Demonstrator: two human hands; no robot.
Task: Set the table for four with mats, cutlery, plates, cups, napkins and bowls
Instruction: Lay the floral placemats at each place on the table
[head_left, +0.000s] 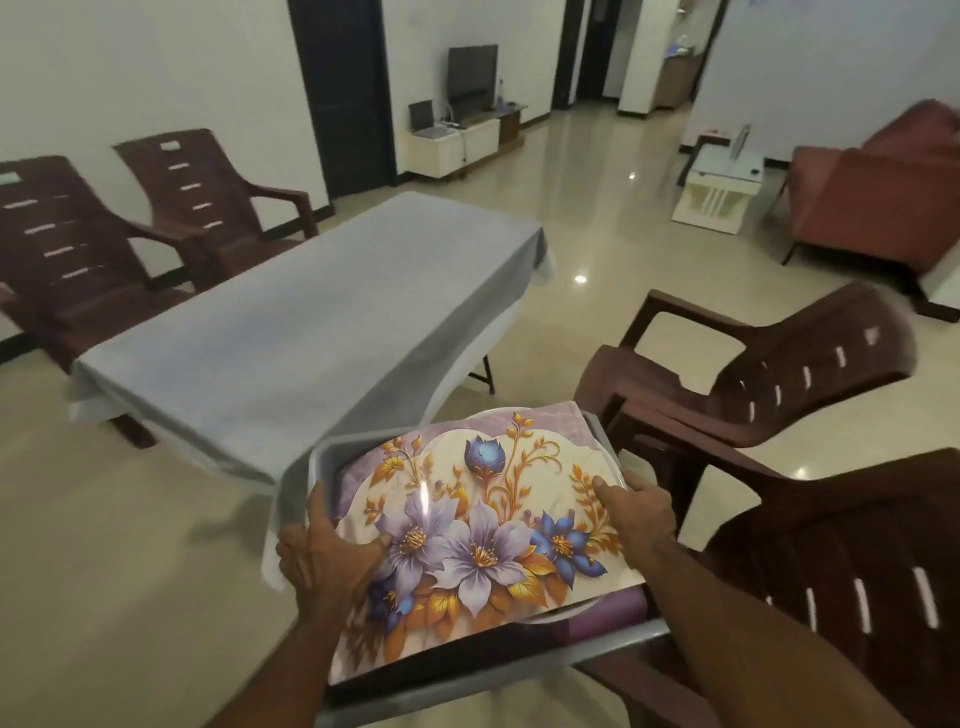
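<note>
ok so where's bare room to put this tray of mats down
The whole grey-clothed table top is bare, bordered by two chairs on its far side. It is crowded on the right: two chairs sit close beside the tray, which both the left hand and right hand hold.

Mat (483, 525) cream with purple, blue, gold flowers; tray (322, 457) grey; tablecloth (311, 312) pale grey at 11 o'clock; chairs (769, 384) maroon.
</note>
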